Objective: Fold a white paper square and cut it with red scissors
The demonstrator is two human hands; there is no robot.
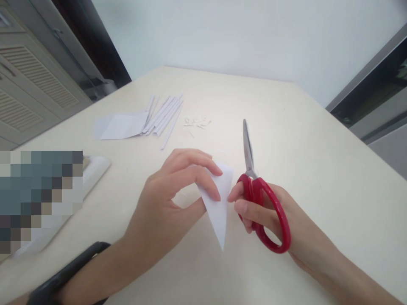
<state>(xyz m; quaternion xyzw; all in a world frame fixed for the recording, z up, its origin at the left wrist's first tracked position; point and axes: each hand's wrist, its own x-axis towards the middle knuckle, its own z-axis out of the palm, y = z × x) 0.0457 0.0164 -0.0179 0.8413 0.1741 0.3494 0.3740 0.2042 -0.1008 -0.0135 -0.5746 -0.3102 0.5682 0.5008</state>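
A white paper (pixel 224 186), folded into a narrow triangle, points its sharp tip down toward me. My left hand (pixel 173 195) pinches it, with fingers on the front and the thumb behind. To the right, my right hand (pixel 263 212) is closed around a pair of scissors (pixel 249 156) with red handles. Their metal blades look shut and point away from me, apart from the paper. My right thumb and a finger lie close to the paper's right edge.
Beyond my left hand are several narrow paper strips (pixel 165 114) beside a white sheet (pixel 122 126). Small paper scraps (pixel 197 123) lie to their right. A white-edged object, mostly pixelated, occupies the table's left side. A wall (pixel 229 38) stands behind the cream table (pixel 318 161).
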